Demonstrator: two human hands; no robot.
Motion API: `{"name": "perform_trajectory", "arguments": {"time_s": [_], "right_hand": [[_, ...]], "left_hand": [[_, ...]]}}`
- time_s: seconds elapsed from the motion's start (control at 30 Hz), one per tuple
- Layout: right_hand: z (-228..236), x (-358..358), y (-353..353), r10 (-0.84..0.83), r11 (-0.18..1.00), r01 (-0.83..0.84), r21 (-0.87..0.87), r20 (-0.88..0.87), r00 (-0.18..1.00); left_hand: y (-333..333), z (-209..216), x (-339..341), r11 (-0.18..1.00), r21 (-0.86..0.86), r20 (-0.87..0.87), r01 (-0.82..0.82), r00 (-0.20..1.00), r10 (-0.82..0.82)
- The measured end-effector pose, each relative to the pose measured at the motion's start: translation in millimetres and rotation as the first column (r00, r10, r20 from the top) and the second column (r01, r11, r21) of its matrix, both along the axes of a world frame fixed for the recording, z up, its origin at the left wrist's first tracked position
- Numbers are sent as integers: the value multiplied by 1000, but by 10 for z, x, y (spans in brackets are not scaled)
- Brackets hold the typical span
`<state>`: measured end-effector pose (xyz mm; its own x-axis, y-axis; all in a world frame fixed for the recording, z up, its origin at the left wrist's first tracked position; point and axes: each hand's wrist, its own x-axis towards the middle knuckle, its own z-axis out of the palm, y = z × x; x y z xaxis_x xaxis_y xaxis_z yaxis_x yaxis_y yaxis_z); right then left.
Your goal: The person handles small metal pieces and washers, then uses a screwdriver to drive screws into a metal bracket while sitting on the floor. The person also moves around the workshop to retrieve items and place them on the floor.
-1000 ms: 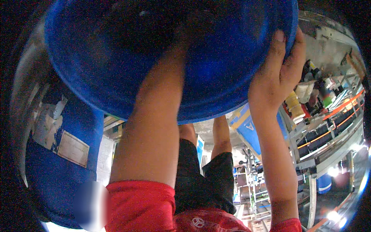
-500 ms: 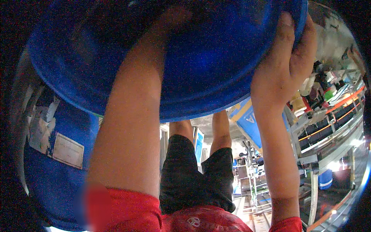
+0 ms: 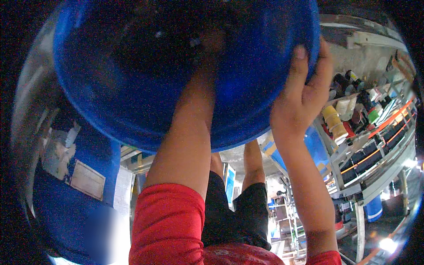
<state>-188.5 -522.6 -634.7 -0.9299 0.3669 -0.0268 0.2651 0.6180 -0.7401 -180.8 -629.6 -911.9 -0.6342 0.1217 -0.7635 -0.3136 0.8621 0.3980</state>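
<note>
The open mouth of a blue plastic drum [image 3: 238,106] fills the upper part of the view, facing me. My right hand [image 3: 300,90] is closed on its right rim, thumb on the inner side and the other fingers round the outside. Deep in the dark interior is my left hand [image 3: 214,40]; its fingers are lost in shadow, so I cannot tell whether it holds anything. A few small pale specks [image 3: 194,42] show in the dark near it.
To the left stands another blue drum [image 3: 99,150] with torn paper and a pale label [image 3: 88,179]. On the right, a metal rack [image 3: 353,192] and several containers, one a yellow canister [image 3: 334,123], line the side. A blue panel [image 3: 316,150] stands behind my right forearm.
The drum's mouth has shifted left in view, with my right hand still on its rim. My left arm reaches deeper inside, and its red sleeve has come further up into view.
</note>
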Motion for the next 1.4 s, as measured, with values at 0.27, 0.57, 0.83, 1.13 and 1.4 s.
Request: {"name": "perform_trajectory", "arguments": {"time_s": [0.27, 0.57, 0.83, 1.13, 1.4], "right_hand": [[76, -46, -37, 85, 995, -83, 47, -46, 995], [1539, 335, -165, 92, 939, -130, -317, -132, 987], [3694, 957, -210, 322, 890, -398, -221, -313, 894], [4753, 1269, -40, 407, 892, -452, -2, -435, 803], [4929, 1515, 271, 215, 484, -322, -814, -247, 945]], "left_hand": [[-387, 1192, -49, 20, 502, 751, -865, 447, 487], [-709, 4341, 296, -229, 593, 753, -772, 430, 498], [-699, 6032, 711, -440, 718, 696, -539, 562, 447], [-615, 7085, 1013, -191, 883, 459, -428, 708, 537], [-587, 7774, 1259, 482, 876, -285, 26, 834, 473]]}}
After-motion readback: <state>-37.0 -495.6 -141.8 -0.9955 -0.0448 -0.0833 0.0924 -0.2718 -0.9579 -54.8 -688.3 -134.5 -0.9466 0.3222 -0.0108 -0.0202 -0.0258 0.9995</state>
